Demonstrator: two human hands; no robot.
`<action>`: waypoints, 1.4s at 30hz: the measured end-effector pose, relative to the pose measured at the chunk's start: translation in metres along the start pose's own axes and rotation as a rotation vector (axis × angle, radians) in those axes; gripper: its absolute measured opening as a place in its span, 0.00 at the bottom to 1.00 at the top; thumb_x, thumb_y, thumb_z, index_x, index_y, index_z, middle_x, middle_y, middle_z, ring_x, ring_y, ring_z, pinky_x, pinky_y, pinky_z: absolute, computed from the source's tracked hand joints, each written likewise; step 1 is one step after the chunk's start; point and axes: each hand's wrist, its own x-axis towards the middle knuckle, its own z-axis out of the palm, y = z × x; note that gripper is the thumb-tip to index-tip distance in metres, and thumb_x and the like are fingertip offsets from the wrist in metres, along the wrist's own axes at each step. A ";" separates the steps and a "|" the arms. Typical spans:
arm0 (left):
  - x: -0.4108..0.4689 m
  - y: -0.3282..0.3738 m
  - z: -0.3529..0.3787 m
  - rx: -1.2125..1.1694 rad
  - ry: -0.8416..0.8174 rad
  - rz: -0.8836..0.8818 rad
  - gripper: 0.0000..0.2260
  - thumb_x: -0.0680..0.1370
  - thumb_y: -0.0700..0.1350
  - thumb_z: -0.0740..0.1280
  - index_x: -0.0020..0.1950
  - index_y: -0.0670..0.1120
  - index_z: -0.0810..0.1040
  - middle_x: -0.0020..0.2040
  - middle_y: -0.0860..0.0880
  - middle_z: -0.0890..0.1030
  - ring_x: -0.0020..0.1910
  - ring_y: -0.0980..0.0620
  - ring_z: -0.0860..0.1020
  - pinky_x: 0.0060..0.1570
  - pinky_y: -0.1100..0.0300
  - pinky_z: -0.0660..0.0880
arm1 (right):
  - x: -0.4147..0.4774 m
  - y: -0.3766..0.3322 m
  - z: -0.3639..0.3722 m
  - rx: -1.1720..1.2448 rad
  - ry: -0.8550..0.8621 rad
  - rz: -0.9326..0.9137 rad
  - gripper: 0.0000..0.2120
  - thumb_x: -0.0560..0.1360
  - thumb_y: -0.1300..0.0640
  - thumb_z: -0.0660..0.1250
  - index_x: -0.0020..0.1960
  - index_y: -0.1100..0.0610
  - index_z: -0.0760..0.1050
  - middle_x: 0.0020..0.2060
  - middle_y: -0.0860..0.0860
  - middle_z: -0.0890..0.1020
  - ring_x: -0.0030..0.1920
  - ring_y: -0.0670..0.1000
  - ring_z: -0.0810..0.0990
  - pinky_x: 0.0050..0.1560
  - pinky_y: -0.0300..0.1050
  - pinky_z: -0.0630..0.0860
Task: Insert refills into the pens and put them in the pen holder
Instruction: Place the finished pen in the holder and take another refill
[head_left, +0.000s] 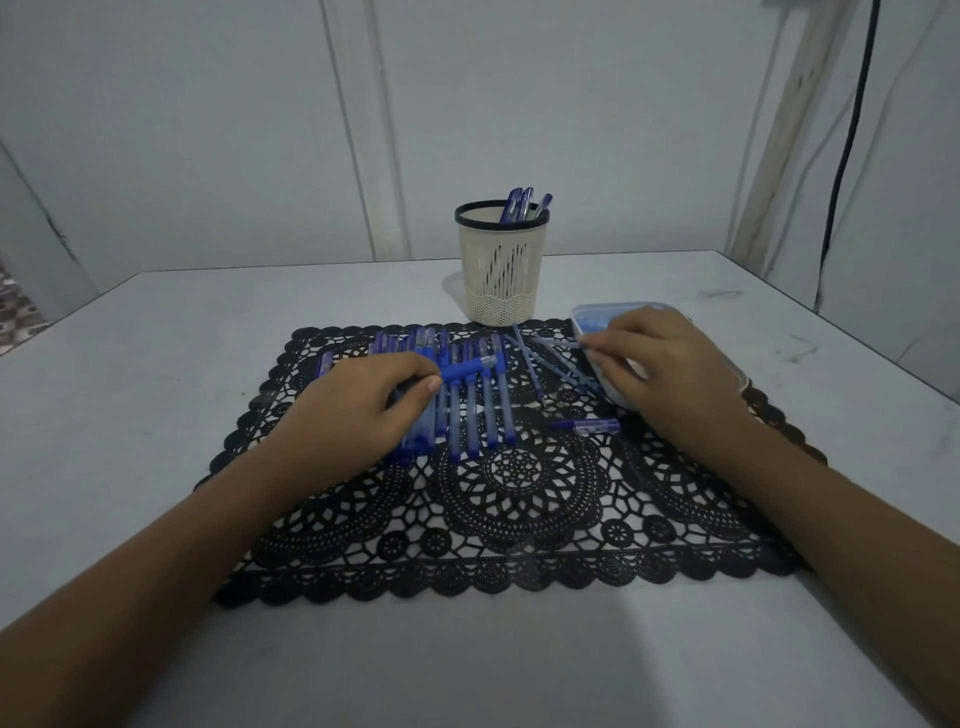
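Your left hand (374, 400) pinches a blue pen (467, 368) over the row of pens (485, 415) lying on the black lace mat (519, 519) at the table's (156, 364) middle. Your right hand (660, 358) pinches a refill (556, 341) by its end, above loose refills (535, 366) beside a clear tray (597, 316). The pen holder (501, 270) stands at the mat's far edge, holding three pens (522, 205).

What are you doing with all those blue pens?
A person is putting pens together. Their left hand grips a blue plastic pen above the row of blue pens on the black lace placemat. Their right hand pinches a thin refill from the loose refills beside the clear plastic tub. A few pens already stand in the beige mesh pen holder behind.
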 end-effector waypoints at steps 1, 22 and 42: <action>0.000 0.000 0.000 0.004 0.005 0.008 0.05 0.80 0.48 0.59 0.47 0.53 0.74 0.30 0.61 0.70 0.30 0.66 0.71 0.28 0.69 0.60 | 0.001 0.001 0.002 -0.045 -0.063 -0.022 0.14 0.75 0.50 0.60 0.49 0.54 0.82 0.43 0.54 0.80 0.40 0.54 0.76 0.42 0.47 0.73; 0.000 0.005 0.002 0.000 0.004 0.024 0.08 0.78 0.44 0.61 0.52 0.45 0.78 0.32 0.63 0.70 0.33 0.72 0.71 0.32 0.75 0.66 | 0.016 0.031 -0.017 -0.188 -0.527 0.592 0.09 0.72 0.41 0.66 0.40 0.45 0.76 0.41 0.45 0.74 0.49 0.52 0.73 0.49 0.48 0.65; 0.001 0.008 0.006 0.028 -0.012 0.010 0.07 0.79 0.46 0.60 0.49 0.49 0.77 0.32 0.61 0.72 0.34 0.67 0.72 0.30 0.69 0.61 | 0.019 0.028 -0.005 -0.297 -0.407 0.724 0.12 0.68 0.49 0.69 0.45 0.58 0.79 0.48 0.55 0.77 0.51 0.58 0.74 0.52 0.52 0.72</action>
